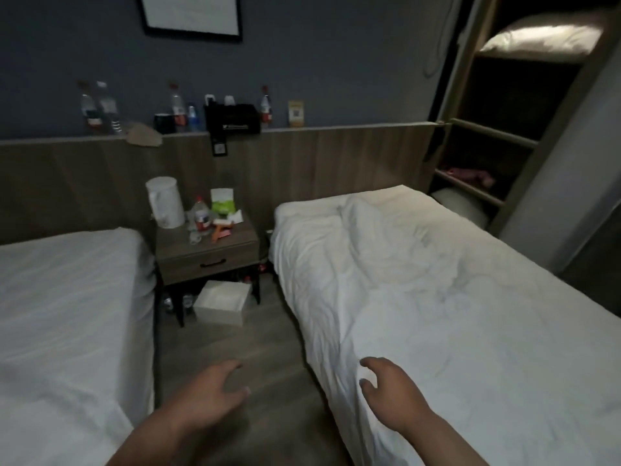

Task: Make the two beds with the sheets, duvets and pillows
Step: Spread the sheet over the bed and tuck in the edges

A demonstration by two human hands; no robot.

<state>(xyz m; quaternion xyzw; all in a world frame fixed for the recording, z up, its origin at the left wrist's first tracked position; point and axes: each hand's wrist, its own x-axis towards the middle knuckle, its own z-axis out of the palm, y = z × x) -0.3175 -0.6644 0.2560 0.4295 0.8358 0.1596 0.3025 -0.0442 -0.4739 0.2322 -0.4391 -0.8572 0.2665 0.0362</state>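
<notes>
Two beds stand side by side with an aisle between them. The left bed point(64, 297) carries a smooth white sheet. A wrinkled white sheet or duvet covers the right bed point(437, 280). My left hand point(215, 388) hovers over the aisle floor with loosely spread fingers, holding nothing. My right hand point(389, 388) is at the near left edge of the right bed, fingers relaxed, over the white cloth. A white pillow point(544, 37) lies on a high shelf at the top right.
A wooden nightstand point(208, 253) between the beds holds a white kettle point(165, 201), a bottle and clutter. A white box point(221, 302) sits on the floor beneath it. Several bottles line the headboard ledge point(336, 129). A wooden shelf unit point(487, 136) stands at the right.
</notes>
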